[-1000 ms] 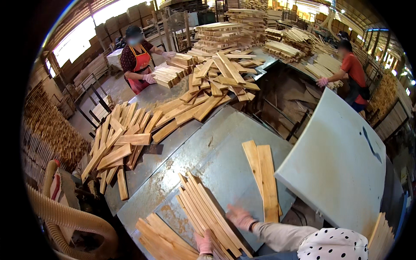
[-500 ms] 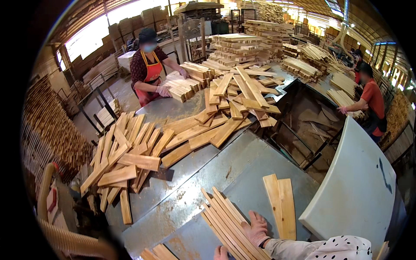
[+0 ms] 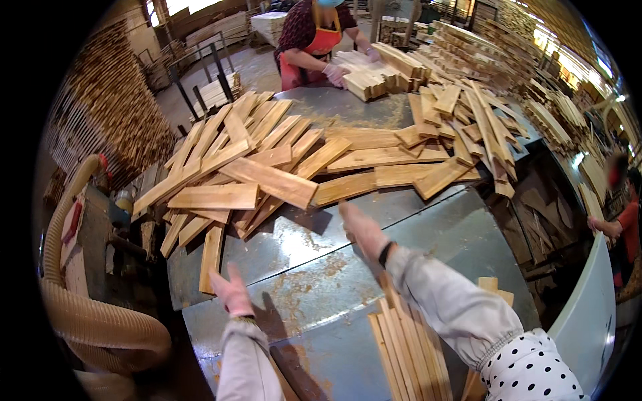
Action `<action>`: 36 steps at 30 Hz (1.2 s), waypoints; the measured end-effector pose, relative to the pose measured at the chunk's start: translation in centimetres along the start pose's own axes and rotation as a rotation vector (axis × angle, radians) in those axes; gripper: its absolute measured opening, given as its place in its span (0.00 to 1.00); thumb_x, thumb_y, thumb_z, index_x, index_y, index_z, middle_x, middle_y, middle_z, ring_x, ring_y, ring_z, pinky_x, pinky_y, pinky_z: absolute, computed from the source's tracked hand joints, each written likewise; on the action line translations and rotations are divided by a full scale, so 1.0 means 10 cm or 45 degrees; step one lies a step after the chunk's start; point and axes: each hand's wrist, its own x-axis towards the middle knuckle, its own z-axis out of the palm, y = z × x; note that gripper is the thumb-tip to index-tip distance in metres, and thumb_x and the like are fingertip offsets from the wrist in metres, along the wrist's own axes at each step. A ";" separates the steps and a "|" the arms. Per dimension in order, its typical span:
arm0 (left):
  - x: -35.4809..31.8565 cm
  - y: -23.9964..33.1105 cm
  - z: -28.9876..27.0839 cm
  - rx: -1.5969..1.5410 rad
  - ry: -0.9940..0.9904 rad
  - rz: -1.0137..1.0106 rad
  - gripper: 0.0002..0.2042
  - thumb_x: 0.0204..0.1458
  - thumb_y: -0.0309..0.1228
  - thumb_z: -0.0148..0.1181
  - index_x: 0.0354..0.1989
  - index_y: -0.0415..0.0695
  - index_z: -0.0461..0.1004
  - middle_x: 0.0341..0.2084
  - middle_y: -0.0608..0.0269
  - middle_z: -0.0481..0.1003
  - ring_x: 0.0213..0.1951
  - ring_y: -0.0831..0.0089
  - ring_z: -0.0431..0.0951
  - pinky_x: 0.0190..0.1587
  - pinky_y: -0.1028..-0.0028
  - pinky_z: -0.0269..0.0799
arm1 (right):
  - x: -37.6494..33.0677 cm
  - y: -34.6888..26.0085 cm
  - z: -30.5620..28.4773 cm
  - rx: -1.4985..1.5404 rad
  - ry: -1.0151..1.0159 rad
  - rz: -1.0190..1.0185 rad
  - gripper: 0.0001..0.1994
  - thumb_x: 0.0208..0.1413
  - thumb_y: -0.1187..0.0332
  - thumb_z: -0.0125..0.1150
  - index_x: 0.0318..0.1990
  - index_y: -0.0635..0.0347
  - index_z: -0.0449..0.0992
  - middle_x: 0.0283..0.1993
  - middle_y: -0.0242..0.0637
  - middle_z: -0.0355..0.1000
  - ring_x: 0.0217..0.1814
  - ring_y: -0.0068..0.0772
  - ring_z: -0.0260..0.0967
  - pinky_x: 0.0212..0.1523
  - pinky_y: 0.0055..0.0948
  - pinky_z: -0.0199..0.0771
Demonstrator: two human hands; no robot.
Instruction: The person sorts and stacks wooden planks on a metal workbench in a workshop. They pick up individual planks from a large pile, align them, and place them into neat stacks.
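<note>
My left hand (image 3: pixel 232 294) is gloved, its thumb and fingers spread, beside the lower end of a wooden slat (image 3: pixel 212 259) that hangs out of the loose pile. It may touch that end; I cannot tell. My right hand (image 3: pixel 364 230), slightly blurred, reaches over the metal table with fingers stretched out and nothing in them, just short of the pile of wooden slats (image 3: pixel 277 175). Below my right forearm stands a neat row of slats (image 3: pixel 409 351) laid side by side, partly hidden by the sleeve. More slats (image 3: pixel 498 289) lie to its right.
The metal table (image 3: pixel 301 284) carries sawdust and a seam. Across it a person (image 3: pixel 311 40) in a red apron holds a bundle of pale slats (image 3: pixel 374 72). A ribbed hose (image 3: pixel 107 321) runs at left, a pale panel (image 3: pixel 588 294) at right. Another person (image 3: pixel 625 227) stands far right.
Both hands have moved forward, away from the row of slats and toward the loose pile. My right hand has let go of the row. The view has swung left and down.
</note>
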 end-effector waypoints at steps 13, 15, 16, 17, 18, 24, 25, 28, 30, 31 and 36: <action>1.25 0.70 1.59 -1.210 -0.020 -1.099 0.27 0.58 0.44 0.72 0.57 0.34 0.76 0.47 0.51 0.82 0.43 0.61 0.84 0.46 0.60 0.82 | 0.36 0.69 1.10 0.402 -0.074 0.037 0.28 0.61 0.67 0.70 0.67 0.66 0.73 0.58 0.45 0.79 0.57 0.36 0.77 0.48 0.36 0.84; 1.45 0.05 1.36 -1.551 -0.168 -1.051 0.26 0.60 0.41 0.71 0.60 0.35 0.75 0.50 0.51 0.82 0.45 0.58 0.86 0.48 0.59 0.85 | -0.30 0.46 1.33 0.237 -0.099 0.165 0.30 0.61 0.66 0.69 0.69 0.68 0.71 0.62 0.47 0.76 0.59 0.37 0.77 0.55 0.35 0.81; 1.48 -0.19 1.22 -1.556 -0.218 -1.005 0.27 0.61 0.41 0.70 0.62 0.36 0.73 0.51 0.51 0.82 0.45 0.56 0.86 0.48 0.58 0.87 | -0.42 0.51 1.33 0.257 -0.152 0.180 0.29 0.63 0.67 0.68 0.70 0.68 0.70 0.61 0.45 0.77 0.58 0.34 0.76 0.56 0.32 0.79; 1.31 0.00 1.21 -1.521 -0.324 -1.077 0.27 0.62 0.40 0.68 0.63 0.35 0.72 0.52 0.52 0.81 0.47 0.56 0.86 0.50 0.58 0.86 | -0.52 0.55 1.13 0.255 -0.133 0.187 0.28 0.64 0.69 0.67 0.71 0.67 0.70 0.60 0.42 0.77 0.58 0.31 0.76 0.58 0.29 0.78; 1.11 0.08 1.07 -1.523 -0.343 -1.118 0.26 0.62 0.39 0.67 0.63 0.35 0.72 0.51 0.52 0.81 0.48 0.57 0.85 0.51 0.59 0.85 | -0.79 0.46 1.06 0.173 -0.114 0.249 0.28 0.65 0.68 0.66 0.70 0.70 0.69 0.60 0.42 0.77 0.57 0.30 0.75 0.59 0.27 0.77; -0.47 0.64 -0.65 -1.413 -0.647 -1.310 0.23 0.59 0.33 0.67 0.59 0.33 0.72 0.47 0.53 0.80 0.44 0.59 0.84 0.46 0.62 0.84 | -2.31 0.59 0.41 0.428 0.089 0.453 0.30 0.64 0.74 0.66 0.72 0.67 0.66 0.63 0.43 0.75 0.57 0.33 0.78 0.60 0.31 0.80; -0.76 0.85 -1.02 -1.358 -0.762 -1.380 0.22 0.59 0.32 0.67 0.59 0.33 0.72 0.47 0.53 0.80 0.44 0.60 0.83 0.47 0.62 0.84 | -2.55 0.63 0.29 0.383 0.124 0.419 0.30 0.64 0.73 0.67 0.72 0.67 0.67 0.64 0.43 0.75 0.57 0.32 0.77 0.59 0.30 0.79; -1.90 0.86 -2.14 -1.374 -0.831 -1.575 0.24 0.58 0.29 0.67 0.62 0.36 0.71 0.49 0.55 0.80 0.46 0.61 0.83 0.50 0.61 0.83 | -3.21 0.66 0.13 0.289 0.133 0.439 0.30 0.64 0.70 0.68 0.72 0.66 0.68 0.66 0.42 0.75 0.58 0.30 0.76 0.57 0.28 0.77; -2.61 1.10 -2.81 -1.275 -0.942 -1.632 0.26 0.58 0.29 0.68 0.64 0.38 0.70 0.49 0.57 0.80 0.48 0.62 0.82 0.53 0.62 0.81 | -3.61 0.70 0.09 0.180 0.187 0.436 0.30 0.64 0.71 0.68 0.72 0.66 0.68 0.65 0.42 0.75 0.57 0.30 0.76 0.56 0.28 0.78; -2.92 1.20 -3.14 -1.234 -1.008 -1.652 0.27 0.58 0.30 0.69 0.65 0.39 0.70 0.50 0.58 0.80 0.49 0.62 0.82 0.55 0.63 0.81 | -3.81 0.70 0.09 0.126 0.209 0.436 0.29 0.64 0.71 0.67 0.72 0.66 0.69 0.65 0.43 0.75 0.56 0.30 0.77 0.56 0.28 0.78; -4.39 0.93 -4.05 -0.640 -1.267 -1.284 0.28 0.56 0.39 0.71 0.63 0.40 0.72 0.50 0.52 0.81 0.51 0.54 0.81 0.57 0.62 0.75 | -4.54 0.85 0.10 0.082 0.195 0.519 0.29 0.64 0.71 0.66 0.72 0.65 0.68 0.62 0.44 0.76 0.55 0.33 0.79 0.52 0.33 0.83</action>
